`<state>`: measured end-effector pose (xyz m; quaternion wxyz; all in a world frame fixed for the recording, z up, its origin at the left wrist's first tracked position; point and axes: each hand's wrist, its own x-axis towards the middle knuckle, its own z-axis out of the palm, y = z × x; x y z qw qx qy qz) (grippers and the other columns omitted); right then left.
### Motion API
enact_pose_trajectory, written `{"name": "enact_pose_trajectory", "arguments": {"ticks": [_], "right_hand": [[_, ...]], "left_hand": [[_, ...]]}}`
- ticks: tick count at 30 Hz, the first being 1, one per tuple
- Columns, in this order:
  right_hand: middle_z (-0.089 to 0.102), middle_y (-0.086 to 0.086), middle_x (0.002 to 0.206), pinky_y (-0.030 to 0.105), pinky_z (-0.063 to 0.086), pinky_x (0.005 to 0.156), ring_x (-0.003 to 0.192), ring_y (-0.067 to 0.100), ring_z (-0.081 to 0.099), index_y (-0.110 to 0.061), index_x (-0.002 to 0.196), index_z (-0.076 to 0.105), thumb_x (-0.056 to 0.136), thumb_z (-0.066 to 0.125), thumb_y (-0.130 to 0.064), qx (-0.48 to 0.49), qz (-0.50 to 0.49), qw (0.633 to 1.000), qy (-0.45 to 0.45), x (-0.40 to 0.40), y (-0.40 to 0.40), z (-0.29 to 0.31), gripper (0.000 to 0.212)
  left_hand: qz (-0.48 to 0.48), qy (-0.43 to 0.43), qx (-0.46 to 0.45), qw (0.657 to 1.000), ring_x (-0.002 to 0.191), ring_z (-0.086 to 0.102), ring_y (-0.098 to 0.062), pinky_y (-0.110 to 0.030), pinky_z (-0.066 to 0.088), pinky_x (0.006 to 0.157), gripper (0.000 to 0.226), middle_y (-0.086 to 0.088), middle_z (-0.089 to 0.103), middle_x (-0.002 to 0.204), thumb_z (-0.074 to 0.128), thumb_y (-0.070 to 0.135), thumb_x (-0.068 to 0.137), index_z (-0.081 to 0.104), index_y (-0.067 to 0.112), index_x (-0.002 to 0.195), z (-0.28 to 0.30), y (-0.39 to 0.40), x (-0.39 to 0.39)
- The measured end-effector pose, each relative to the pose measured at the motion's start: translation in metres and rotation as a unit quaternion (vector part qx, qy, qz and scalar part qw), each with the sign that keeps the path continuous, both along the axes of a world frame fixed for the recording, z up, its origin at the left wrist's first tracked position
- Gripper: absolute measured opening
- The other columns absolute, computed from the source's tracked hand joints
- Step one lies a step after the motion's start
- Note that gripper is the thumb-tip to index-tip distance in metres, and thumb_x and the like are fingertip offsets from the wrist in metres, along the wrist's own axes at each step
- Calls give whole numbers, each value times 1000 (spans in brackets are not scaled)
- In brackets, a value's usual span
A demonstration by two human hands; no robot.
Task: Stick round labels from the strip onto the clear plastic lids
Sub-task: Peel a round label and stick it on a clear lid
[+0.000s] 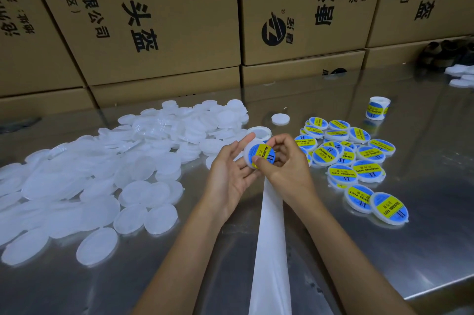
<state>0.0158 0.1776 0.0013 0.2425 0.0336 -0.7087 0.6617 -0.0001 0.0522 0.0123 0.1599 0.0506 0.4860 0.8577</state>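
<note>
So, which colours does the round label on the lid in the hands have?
Blue with a yellow band and black print; the head view shows the label best.

Packing warehouse, stacked cardboard cartons (159,19), steel worktable (384,250)

- Desk (384,250): brushed metal, glossy, reflective.
- Lids (97,186): translucent, frosted white plastic, smooth.
- Labels (366,153): glossy blue-and-yellow print.
- Backing strip (272,250): smooth white paper.
- Boxes (166,19): matt brown cardboard.

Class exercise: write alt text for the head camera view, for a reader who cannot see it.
Two hands hold a clear lid above a steel table: the left hand cradles it, the right hand presses on a blue-yellow label. Plain lids lie left, labelled lids right.
</note>
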Motion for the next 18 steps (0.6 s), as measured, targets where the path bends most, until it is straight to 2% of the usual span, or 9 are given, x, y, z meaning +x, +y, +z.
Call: {"name": "enact_pose_trajectory", "arguments": {"ticks": [3, 6, 10, 15, 18], "right_hand": [[64, 2, 93, 32, 53, 76, 81, 16, 65, -22, 89, 52, 80, 74, 4, -1, 1, 1000, 2, -1, 0, 0, 35], [65, 3, 93, 33, 53, 75, 82, 23, 65, -24, 88, 51, 80, 75, 2, 6, 3, 1000, 1, -2, 0, -2, 36], [64, 0, 90, 26, 52, 70, 77, 15, 63, -25, 88, 52, 80, 76, 0, 15, -1, 1000, 5, -5, 1, -6, 36], [64, -2, 91, 23, 47, 66, 75, 17, 62, -25, 91, 54, 79, 77, -7, 36, -18, 999, 11, -8, 3, -9, 32], [63, -5, 95, 22, 45, 66, 76, 17, 61, -30, 90, 54, 78, 79, -13, 70, -47, 996, 14, -7, 3, -10, 32]], "left_hand": [[0, 3, -7, 1000, 115, 68, -30, -37, 57, 97, 39, -17, 72, 120, 38, 30, 105, 63, 18, 133, 1, 0, 1], [2, 4, -14, 1000, 113, 69, -30, -37, 56, 96, 39, -18, 72, 119, 38, 30, 105, 63, 17, 133, 3, 1, 1], [2, 12, -30, 999, 111, 70, -30, -36, 56, 96, 38, -19, 72, 117, 39, 29, 105, 64, 19, 132, 4, 2, 3], [1, 24, -57, 998, 111, 70, -31, -35, 56, 96, 35, -19, 73, 116, 44, 25, 102, 65, 20, 131, 6, 3, 5], [11, 25, -57, 998, 109, 71, -32, -33, 58, 92, 33, -21, 72, 115, 49, 21, 101, 67, 19, 129, 8, 4, 7]]}}
